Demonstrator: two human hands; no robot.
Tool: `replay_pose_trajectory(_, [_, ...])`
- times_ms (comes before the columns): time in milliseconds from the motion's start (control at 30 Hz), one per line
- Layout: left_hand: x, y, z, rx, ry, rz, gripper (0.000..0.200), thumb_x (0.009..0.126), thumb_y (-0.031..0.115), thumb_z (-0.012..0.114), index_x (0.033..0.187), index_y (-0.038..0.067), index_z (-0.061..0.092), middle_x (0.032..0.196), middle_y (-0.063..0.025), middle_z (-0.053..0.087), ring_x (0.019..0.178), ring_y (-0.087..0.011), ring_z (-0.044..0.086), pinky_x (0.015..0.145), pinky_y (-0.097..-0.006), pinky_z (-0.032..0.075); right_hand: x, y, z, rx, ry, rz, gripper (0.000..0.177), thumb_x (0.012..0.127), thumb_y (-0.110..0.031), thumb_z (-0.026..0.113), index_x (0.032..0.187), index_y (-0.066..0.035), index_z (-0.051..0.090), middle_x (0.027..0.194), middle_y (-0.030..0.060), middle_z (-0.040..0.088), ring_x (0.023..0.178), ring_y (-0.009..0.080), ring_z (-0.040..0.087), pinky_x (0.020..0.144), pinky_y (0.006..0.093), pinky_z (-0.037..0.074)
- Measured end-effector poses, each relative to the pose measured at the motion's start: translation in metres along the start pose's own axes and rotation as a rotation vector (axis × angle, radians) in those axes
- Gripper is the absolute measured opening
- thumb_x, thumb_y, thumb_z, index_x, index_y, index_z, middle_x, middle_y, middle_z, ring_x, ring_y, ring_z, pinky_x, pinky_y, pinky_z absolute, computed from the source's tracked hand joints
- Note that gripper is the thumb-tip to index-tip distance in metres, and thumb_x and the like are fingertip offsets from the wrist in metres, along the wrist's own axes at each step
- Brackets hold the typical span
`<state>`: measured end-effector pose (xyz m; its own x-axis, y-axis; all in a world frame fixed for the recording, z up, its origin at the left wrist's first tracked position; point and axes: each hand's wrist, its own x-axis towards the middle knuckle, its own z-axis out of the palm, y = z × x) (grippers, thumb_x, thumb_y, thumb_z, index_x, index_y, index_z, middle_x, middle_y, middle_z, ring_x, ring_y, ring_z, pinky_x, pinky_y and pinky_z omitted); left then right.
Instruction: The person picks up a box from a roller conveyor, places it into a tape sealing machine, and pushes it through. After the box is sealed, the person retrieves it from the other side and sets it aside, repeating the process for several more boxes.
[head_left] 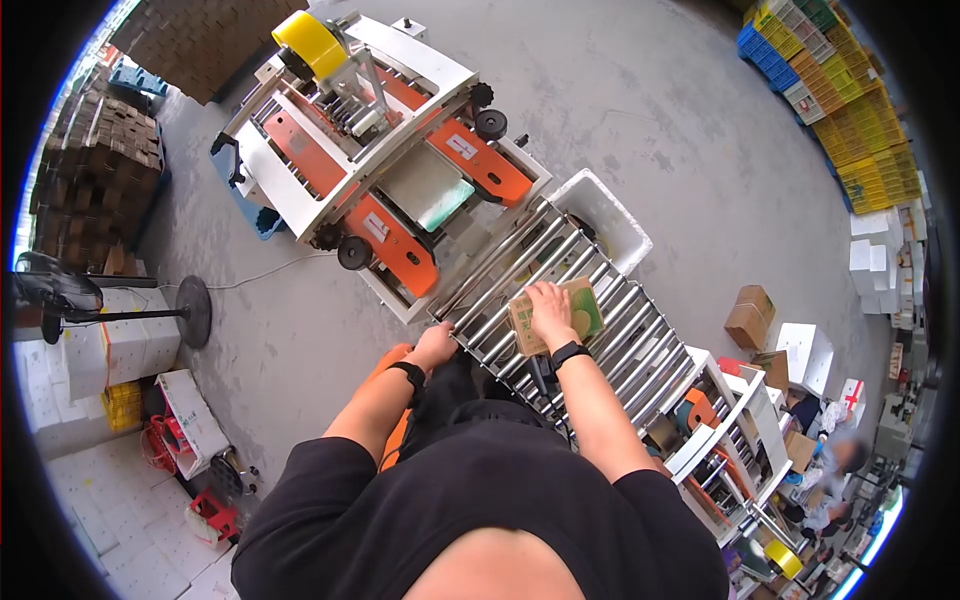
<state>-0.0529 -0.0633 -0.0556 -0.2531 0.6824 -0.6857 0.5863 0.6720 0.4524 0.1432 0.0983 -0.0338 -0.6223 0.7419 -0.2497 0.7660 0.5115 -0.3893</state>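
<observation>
A small cardboard box (pixel 521 327) with green print lies on the roller conveyor (pixel 632 350) in front of me. My right hand (pixel 550 312) is on top of it, fingers curled over its upper face. Beside the conveyor's near left corner, my left hand (pixel 433 345) is closed with its fingers bent; whatever it grips is hidden. Beyond the rollers stands a carton-sealing machine (pixel 330 165) with orange side plates (pixel 480 160) and a yellow tape roll (pixel 309 46).
A white foam bin (pixel 606 215) sits beside the conveyor. At its right end is another sealing machine (pixel 715 455). A fan (pixel 190 312) stands left, near stacked cartons (pixel 95 175). Yellow crates (pixel 865 130) are piled far right. A person (pixel 830 485) is at lower right.
</observation>
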Motion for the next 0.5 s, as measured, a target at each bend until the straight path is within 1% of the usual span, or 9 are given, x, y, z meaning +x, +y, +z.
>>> replay_pose_trajectory(100, [-0.009,0.017,-0.002,-0.034,0.005,0.149,0.034,0.072,0.011,0.049,0.105,0.006,0.056,0.098,-0.0213,0.059,0.095,-0.0355,0.055,0.083,-0.0416,0.044,-0.009,0.007,-0.013,-0.065,0.142,0.139,0.049,0.065,-0.001,0.057,0.112,-0.013,0.052,0.123,0.01,0.043,0.116,0.0303,0.037,0.099,0.0412,0.029])
replay_pose_trajectory(133, [-0.012,0.029,-0.005,0.0,-0.046,0.199,0.037,0.074,0.01,0.047,0.111,0.009,0.052,0.097,-0.0205,0.058,0.095,-0.0356,0.054,0.082,-0.0424,0.044,-0.016,0.015,-0.015,-0.066,0.116,0.194,0.049,0.067,-0.004,0.058,0.114,-0.014,0.05,0.126,0.0103,0.04,0.117,0.0311,0.036,0.099,0.0439,0.028])
replay_pose_trajectory(167, [-0.011,0.037,-0.001,0.01,-0.031,0.276,0.041,0.073,0.01,0.048,0.114,0.009,0.05,0.094,-0.0193,0.058,0.092,-0.0347,0.055,0.079,-0.0424,0.044,-0.025,0.024,-0.017,-0.07,0.09,0.248,0.049,0.069,-0.006,0.059,0.116,-0.015,0.049,0.129,0.0105,0.037,0.118,0.0319,0.034,0.099,0.0466,0.027])
replay_pose_trajectory(200, [-0.011,0.044,0.004,0.018,-0.017,0.354,0.045,0.072,0.009,0.049,0.117,0.009,0.048,0.09,-0.0181,0.059,0.088,-0.0338,0.056,0.076,-0.0423,0.045,-0.035,0.034,-0.013,-0.108,0.099,0.272,0.053,0.067,-0.006,0.06,0.117,-0.015,0.047,0.131,0.0092,0.034,0.118,0.0312,0.034,0.099,0.0465,0.027])
replay_pose_trajectory(233, [-0.012,0.056,0.005,0.026,-0.002,0.434,0.049,0.071,0.009,0.05,0.12,0.01,0.045,0.087,-0.0169,0.059,0.085,-0.0329,0.057,0.073,-0.0423,0.046,-0.044,0.032,-0.024,-0.085,0.05,0.302,0.057,0.066,-0.004,0.06,0.12,-0.016,0.046,0.134,0.0096,0.03,0.119,0.0315,0.034,0.1,0.0438,0.028])
replay_pose_trajectory(333, [-0.011,0.1,-0.003,0.247,-0.161,0.41,0.063,0.071,0.011,0.051,0.131,0.016,0.031,0.099,-0.0175,0.054,0.089,-0.0326,0.056,0.074,-0.0417,0.046,-0.052,0.043,-0.022,-0.011,0.025,0.296,0.064,0.064,-0.004,0.06,0.124,-0.018,0.042,0.136,0.0112,0.026,0.12,0.0323,0.032,0.1,0.0396,0.031])
replay_pose_trajectory(367, [-0.009,0.114,-0.005,0.32,-0.147,0.366,0.064,0.072,0.012,0.051,0.132,0.02,0.03,0.097,-0.0163,0.055,0.091,-0.031,0.056,0.075,-0.0402,0.046,-0.051,0.04,-0.025,0.003,0.006,0.313,0.066,0.064,-0.004,0.061,0.126,-0.019,0.041,0.137,0.0121,0.025,0.12,0.0323,0.032,0.1,0.0384,0.032])
replay_pose_trajectory(433, [0.004,0.129,0.0,0.424,-0.072,0.356,0.064,0.074,0.012,0.05,0.134,0.021,0.028,0.098,-0.0158,0.055,0.094,-0.031,0.056,0.075,-0.039,0.046,-0.046,0.034,-0.026,0.018,0.021,0.364,0.068,0.064,-0.007,0.063,0.126,-0.021,0.041,0.137,0.0125,0.022,0.117,0.0341,0.035,0.096,0.04,0.036])
replay_pose_trajectory(500, [0.015,0.143,0.004,0.503,-0.058,0.329,0.057,0.078,0.014,0.049,0.132,0.019,0.03,0.103,-0.0155,0.055,0.097,-0.0304,0.055,0.076,-0.039,0.046,-0.039,0.026,-0.031,0.024,-0.015,0.445,0.068,0.064,-0.008,0.064,0.126,-0.021,0.04,0.137,0.0128,0.022,0.115,0.0351,0.037,0.094,0.0403,0.038])
